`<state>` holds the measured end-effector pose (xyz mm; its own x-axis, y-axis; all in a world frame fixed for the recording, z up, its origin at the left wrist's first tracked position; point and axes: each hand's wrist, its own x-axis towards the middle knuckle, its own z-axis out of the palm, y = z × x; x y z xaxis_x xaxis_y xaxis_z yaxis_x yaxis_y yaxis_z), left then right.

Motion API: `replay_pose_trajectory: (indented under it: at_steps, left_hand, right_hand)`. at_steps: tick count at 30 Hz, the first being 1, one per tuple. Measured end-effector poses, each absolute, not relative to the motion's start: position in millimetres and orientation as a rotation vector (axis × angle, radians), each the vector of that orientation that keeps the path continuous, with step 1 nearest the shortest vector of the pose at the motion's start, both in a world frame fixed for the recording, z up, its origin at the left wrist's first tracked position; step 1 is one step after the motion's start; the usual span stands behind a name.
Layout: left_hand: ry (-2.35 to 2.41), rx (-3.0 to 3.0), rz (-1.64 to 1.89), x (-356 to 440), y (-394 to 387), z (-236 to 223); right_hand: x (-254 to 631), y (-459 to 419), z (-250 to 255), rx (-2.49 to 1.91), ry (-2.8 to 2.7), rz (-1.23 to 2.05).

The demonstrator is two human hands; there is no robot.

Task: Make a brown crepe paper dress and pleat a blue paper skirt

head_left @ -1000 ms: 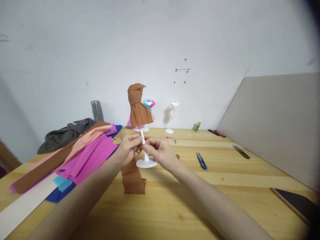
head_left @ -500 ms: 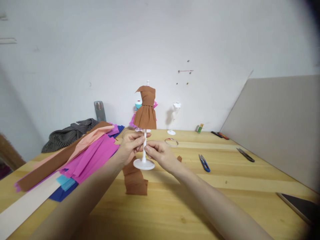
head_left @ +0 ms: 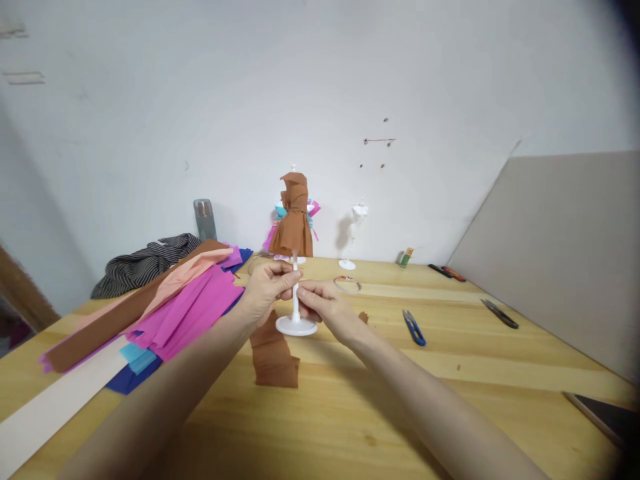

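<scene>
A small white mannequin stand is held upright in front of me, its round base lifted off the table. On its torso sits a brown crepe paper dress, with a gathered skirt and a flap sticking out at the upper left. My left hand pinches the white pole from the left. From the right, my right hand grips the same pole slightly lower, fingers closed around it. Below and behind the base, a strip of brown crepe paper lies on the wood.
Coloured paper strips and a striped cloth cover the left side, near a grey flask. A bare mannequin stands by the wall. Rightward lie blue thread snips, black scissors and a dark flat device.
The mannequin has turned about its pole, so the dress now shows a different side with its flap narrower. Both hands stay on the pole. The view has shifted slightly.
</scene>
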<state>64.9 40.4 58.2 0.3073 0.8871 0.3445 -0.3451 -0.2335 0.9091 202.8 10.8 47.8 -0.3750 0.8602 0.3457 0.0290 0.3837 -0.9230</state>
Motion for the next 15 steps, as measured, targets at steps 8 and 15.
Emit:
replay_pose_trajectory:
  at_steps: [8,15]
  left_hand:
    - [0.612,1.363,1.339,68.7,37.1,57.6]
    - [0.782,1.471,1.494,67.3,38.5,59.5]
  right_hand:
    - [203.4,14.7,43.9,-0.822,-1.755,1.048]
    - [197.3,6.3,47.1,-0.824,-1.302,0.787]
